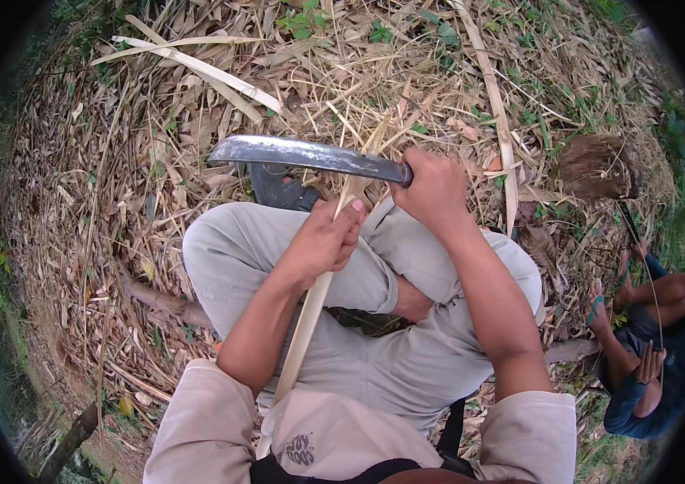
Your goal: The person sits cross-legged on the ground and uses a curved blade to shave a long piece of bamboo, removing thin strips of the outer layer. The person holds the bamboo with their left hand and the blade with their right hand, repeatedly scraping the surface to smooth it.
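Note:
My left hand (331, 239) is closed around a long pale split bamboo strip (308, 327), which runs from beside my body up past my crossed legs. In my right hand (433, 189) is the dark handle of a machete (302, 153). Its long, slightly curved blade points to the left and lies across the strip just beyond my left hand. Around the crossing, the strip's far end looks frayed into thin fibres. The contact between the blade's edge and the strip is too small to make out.
Split strips (205, 73) lie on the leaf litter at the far left, and another long strip (499, 113) lies far right. A cut log (598, 167) stands at the right. Beyond it sits another person (653, 347) holding a thin strip. A branch (166, 303) lies left of my knee.

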`<action>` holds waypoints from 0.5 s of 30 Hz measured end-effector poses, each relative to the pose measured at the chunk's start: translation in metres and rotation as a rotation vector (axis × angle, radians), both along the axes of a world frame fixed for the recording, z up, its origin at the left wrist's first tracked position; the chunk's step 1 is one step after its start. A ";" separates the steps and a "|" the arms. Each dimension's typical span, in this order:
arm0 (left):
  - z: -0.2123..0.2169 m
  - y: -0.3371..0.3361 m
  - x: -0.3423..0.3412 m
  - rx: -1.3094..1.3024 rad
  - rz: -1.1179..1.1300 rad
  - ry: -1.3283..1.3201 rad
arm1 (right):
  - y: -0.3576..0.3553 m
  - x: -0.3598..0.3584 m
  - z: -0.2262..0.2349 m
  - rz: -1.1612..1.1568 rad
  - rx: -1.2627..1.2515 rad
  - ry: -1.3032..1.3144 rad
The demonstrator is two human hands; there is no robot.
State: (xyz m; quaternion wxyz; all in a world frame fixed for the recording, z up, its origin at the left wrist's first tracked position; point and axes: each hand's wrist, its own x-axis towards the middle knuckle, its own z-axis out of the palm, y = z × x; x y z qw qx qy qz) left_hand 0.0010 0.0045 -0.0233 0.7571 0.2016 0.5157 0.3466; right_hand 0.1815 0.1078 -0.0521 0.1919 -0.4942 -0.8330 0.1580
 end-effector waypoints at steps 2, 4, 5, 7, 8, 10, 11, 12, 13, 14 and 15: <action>0.001 -0.001 -0.003 -0.005 0.002 0.014 | -0.010 -0.004 0.005 0.028 -0.039 -0.001; 0.001 -0.002 0.001 -0.011 0.011 0.033 | -0.016 -0.009 0.009 0.083 -0.040 0.026; 0.001 -0.005 0.004 -0.019 0.024 0.052 | -0.008 -0.006 0.003 0.026 -0.065 -0.014; 0.002 -0.006 0.004 -0.038 0.011 0.055 | 0.013 0.001 -0.006 -0.112 -0.115 -0.090; 0.000 -0.005 0.000 -0.048 0.003 0.040 | 0.008 0.000 -0.005 -0.108 -0.117 -0.085; -0.002 0.002 -0.001 -0.041 0.008 0.018 | -0.001 -0.004 0.003 -0.083 -0.098 -0.079; -0.002 0.001 0.002 -0.042 0.010 0.011 | -0.009 -0.005 0.004 -0.005 -0.061 0.021; -0.002 -0.004 0.002 -0.056 0.006 0.009 | -0.010 -0.005 0.003 -0.003 -0.045 0.000; -0.002 -0.005 0.003 -0.050 0.016 0.036 | -0.008 -0.004 0.003 0.000 -0.030 -0.021; -0.001 -0.004 0.004 -0.043 0.025 0.063 | -0.003 -0.004 0.002 0.002 -0.015 -0.042; 0.000 -0.003 0.006 -0.033 0.030 0.082 | 0.015 -0.002 0.001 -0.118 -0.104 -0.089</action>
